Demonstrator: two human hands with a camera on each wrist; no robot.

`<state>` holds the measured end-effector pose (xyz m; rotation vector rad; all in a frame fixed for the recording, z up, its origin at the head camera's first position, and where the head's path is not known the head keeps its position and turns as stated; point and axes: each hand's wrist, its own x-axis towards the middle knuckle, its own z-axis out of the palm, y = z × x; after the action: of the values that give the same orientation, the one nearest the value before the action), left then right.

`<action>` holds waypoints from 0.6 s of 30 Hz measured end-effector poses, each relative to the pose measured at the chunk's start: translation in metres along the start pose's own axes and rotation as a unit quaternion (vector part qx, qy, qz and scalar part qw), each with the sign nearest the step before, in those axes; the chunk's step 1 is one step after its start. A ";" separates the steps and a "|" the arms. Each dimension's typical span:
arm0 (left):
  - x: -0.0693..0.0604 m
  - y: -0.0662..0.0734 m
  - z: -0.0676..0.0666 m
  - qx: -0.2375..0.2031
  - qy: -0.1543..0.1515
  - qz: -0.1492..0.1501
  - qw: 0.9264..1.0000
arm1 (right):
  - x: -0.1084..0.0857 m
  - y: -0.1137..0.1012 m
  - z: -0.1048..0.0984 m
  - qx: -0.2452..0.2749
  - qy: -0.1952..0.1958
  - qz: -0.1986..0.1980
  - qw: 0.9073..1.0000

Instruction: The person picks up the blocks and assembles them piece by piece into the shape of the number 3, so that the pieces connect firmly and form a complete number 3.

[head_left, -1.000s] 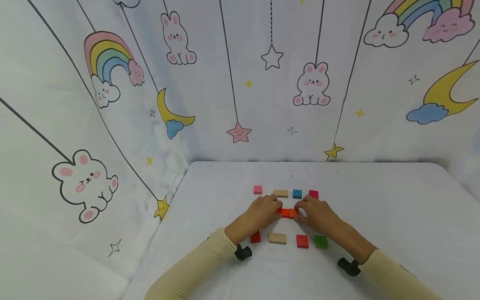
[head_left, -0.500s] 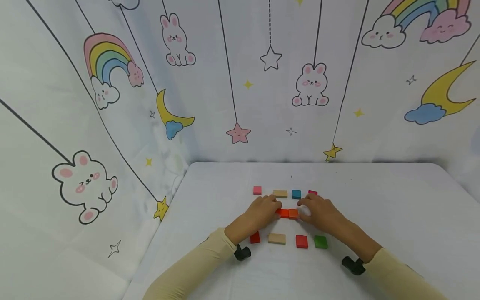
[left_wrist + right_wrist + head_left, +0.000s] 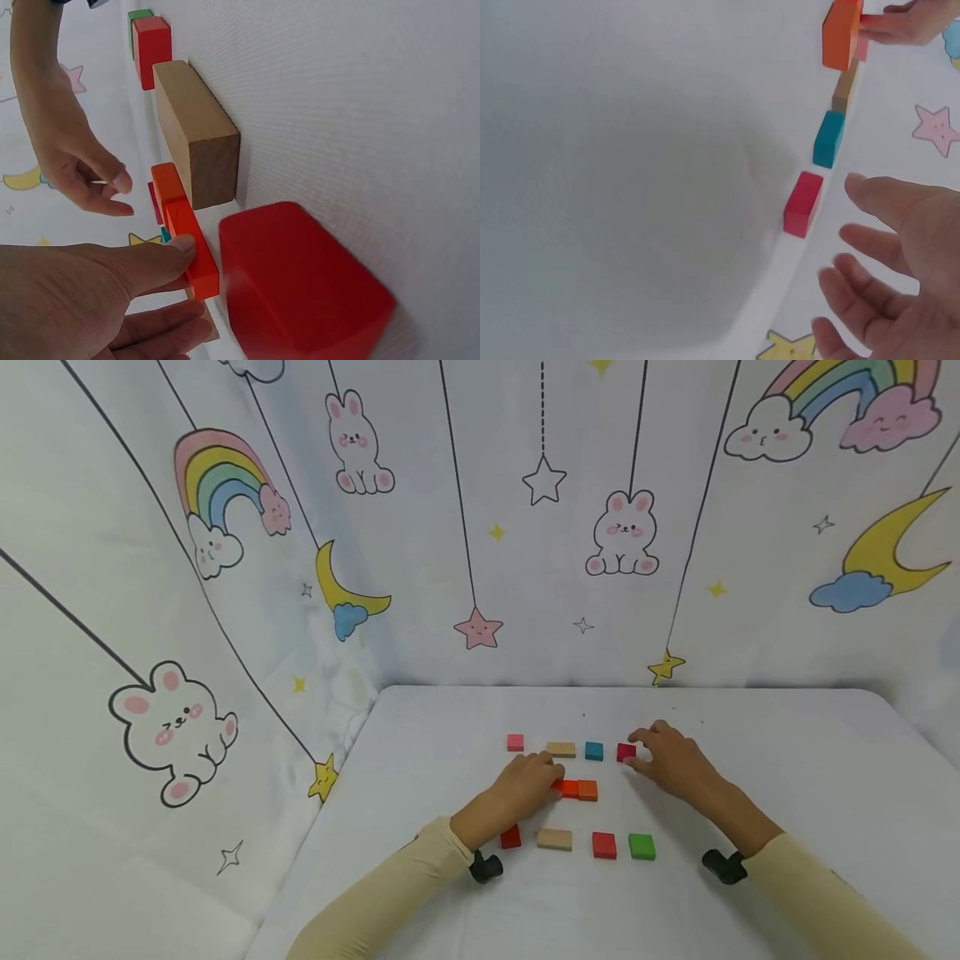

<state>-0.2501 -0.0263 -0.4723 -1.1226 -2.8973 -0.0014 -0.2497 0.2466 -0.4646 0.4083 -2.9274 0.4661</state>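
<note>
In the head view my left hand point(image 3: 521, 787) pinches a red-orange block point(image 3: 570, 789) near the middle of the white table. The left wrist view shows the thumb on that block's side. An orange block point(image 3: 588, 791) lies end to end with it, touching. My right hand point(image 3: 678, 764) hovers beside a crimson block point(image 3: 626, 752) at the right end of the back row, thumb and fingers spread. In the right wrist view a gap shows between those fingers and the crimson block point(image 3: 802, 204). The hidden left end of the red-orange block lies under my left fingers.
Along the back row are a pink block point(image 3: 515, 742), a plain wooden block point(image 3: 561, 749) and a blue block point(image 3: 594, 751). In the front row lie a dark red block point(image 3: 511, 837), another wooden block point(image 3: 554, 839), a red block point(image 3: 603, 845) and a green block point(image 3: 642, 847).
My right hand has let go of the orange block and moved back and right to the crimson block. My left hand stays on the red-orange block.
</note>
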 end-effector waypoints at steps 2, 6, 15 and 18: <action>0.000 0.001 0.000 0.001 -0.001 0.000 1.000 | 0.002 0.005 0.002 0.003 -0.006 0.003 1.000; 0.000 0.001 -0.001 0.001 -0.004 -0.004 1.000 | 0.004 0.011 0.004 0.008 -0.011 0.004 1.000; 0.000 0.002 -0.002 -0.003 -0.008 -0.008 1.000 | 0.005 0.014 0.006 0.026 -0.024 0.018 0.999; 0.000 0.002 -0.002 -0.003 -0.008 -0.009 1.000 | 0.006 0.014 0.008 0.024 -0.029 0.026 0.999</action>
<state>-0.2491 -0.0252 -0.4702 -1.1030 -2.9227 -0.0012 -0.2604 0.2556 -0.4745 0.3587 -2.9930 0.5425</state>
